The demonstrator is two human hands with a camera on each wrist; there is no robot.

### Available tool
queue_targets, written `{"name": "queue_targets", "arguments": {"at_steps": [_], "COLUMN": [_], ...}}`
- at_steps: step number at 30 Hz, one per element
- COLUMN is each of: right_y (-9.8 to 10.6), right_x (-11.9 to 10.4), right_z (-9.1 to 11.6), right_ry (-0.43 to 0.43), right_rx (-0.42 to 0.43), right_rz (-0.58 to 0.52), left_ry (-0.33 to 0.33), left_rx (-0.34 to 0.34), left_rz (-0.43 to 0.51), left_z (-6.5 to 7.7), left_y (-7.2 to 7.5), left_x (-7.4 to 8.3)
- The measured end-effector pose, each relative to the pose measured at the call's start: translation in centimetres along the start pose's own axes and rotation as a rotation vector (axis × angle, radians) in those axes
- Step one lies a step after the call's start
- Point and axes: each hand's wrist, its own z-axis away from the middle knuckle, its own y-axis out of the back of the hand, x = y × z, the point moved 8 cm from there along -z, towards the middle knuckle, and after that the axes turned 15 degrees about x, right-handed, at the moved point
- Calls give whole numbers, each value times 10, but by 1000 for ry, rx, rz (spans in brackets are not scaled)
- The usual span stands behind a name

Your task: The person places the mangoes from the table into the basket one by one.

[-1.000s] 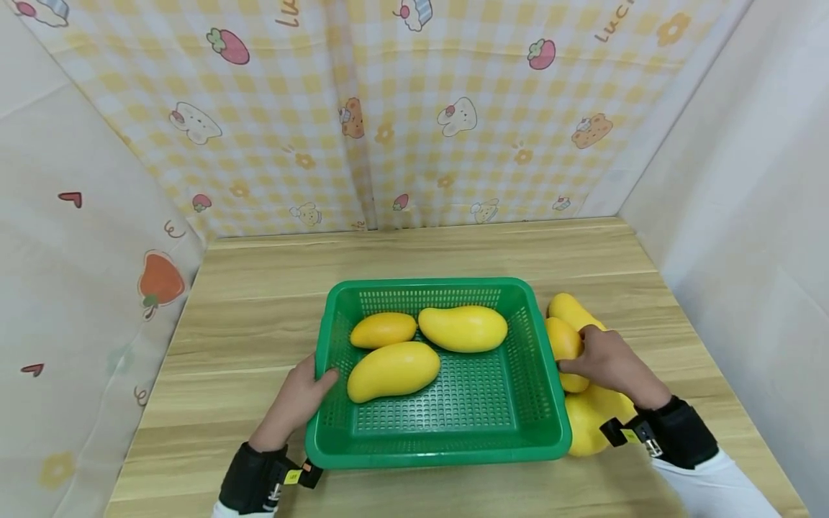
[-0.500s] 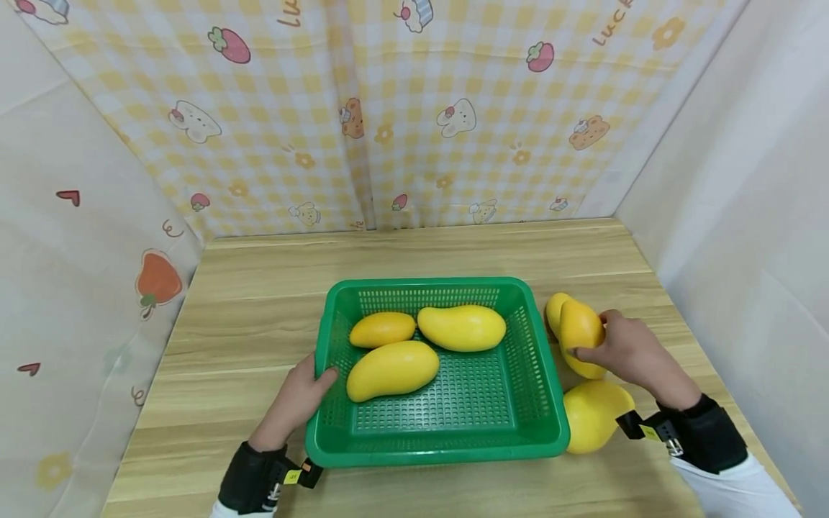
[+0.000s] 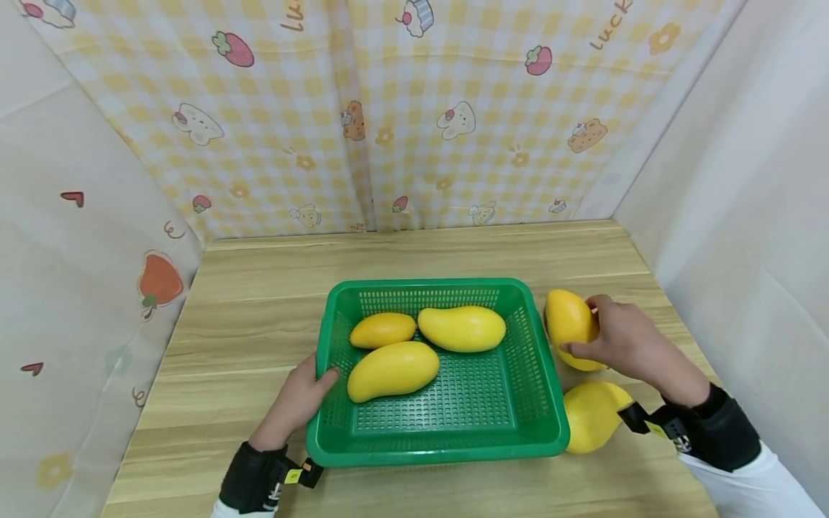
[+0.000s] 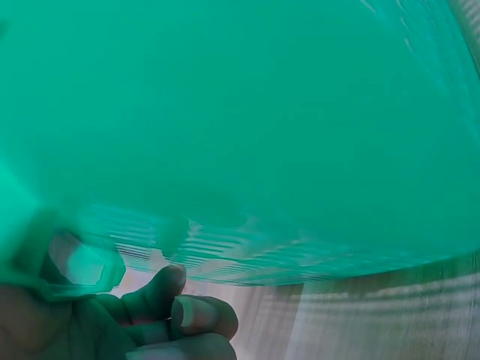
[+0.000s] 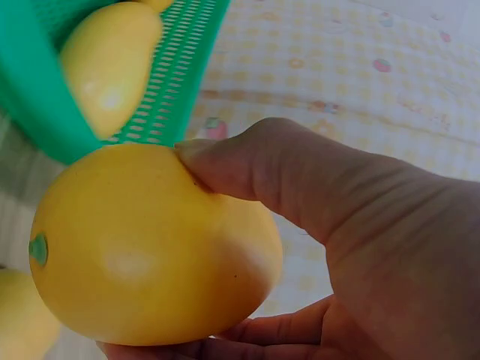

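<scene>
In the head view, a green plastic basket (image 3: 437,455) stands on the wooden table. My left hand (image 3: 299,397) grips its left rim, thumb over the edge; the left wrist view shows curled fingers (image 4: 202,315) by its mesh wall. Inside lie a small orange-yellow mango (image 3: 383,330) and two larger yellow mangoes, one at the back (image 3: 463,329) and one in front (image 3: 393,371). Just right of the basket, my right hand (image 3: 624,342) holds an orange-yellow mango (image 3: 571,324) between thumb and fingers. A yellow mango (image 3: 592,417) rests nearer me, beside the basket's right wall.
The wooden tabletop (image 3: 259,288) extends around the basket. A yellow checked cloth (image 3: 414,144) hangs at the back, with a white cloth wall at the left (image 3: 78,288) and another at the right (image 3: 745,180).
My right hand has picked up the orange-yellow mango from beside the basket and shifted it slightly back. Another mango behind it has become hidden. My left hand and the basket have stayed put.
</scene>
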Motion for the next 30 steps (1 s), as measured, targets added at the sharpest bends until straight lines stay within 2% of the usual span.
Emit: {"name": "queue_targets", "arguments": {"at_steps": [9, 13, 17, 23, 27, 30], "right_y": [13, 9, 3, -10, -5, -15], "right_x": [-30, -45, -63, -95, -106, -109], "right_z": [-8, -9, -12, -16, -14, -10], "right_ry": [137, 212, 310, 405, 466, 515], "right_rx": [52, 48, 91, 62, 79, 41], "right_rz": [-32, -29, 1, 40, 46, 46], "left_ry": [-1, -1, 1, -22, -15, -14], "left_rx": [11, 10, 5, 4, -3, 0], "left_rz": [-36, -42, -42, -82, -82, -68], "left_z": [-3, -3, -4, -2, -1, -2], "left_y": [-4, -5, -6, -3, -4, -3], "left_x": [-3, -4, -4, 2, 3, 3]}}
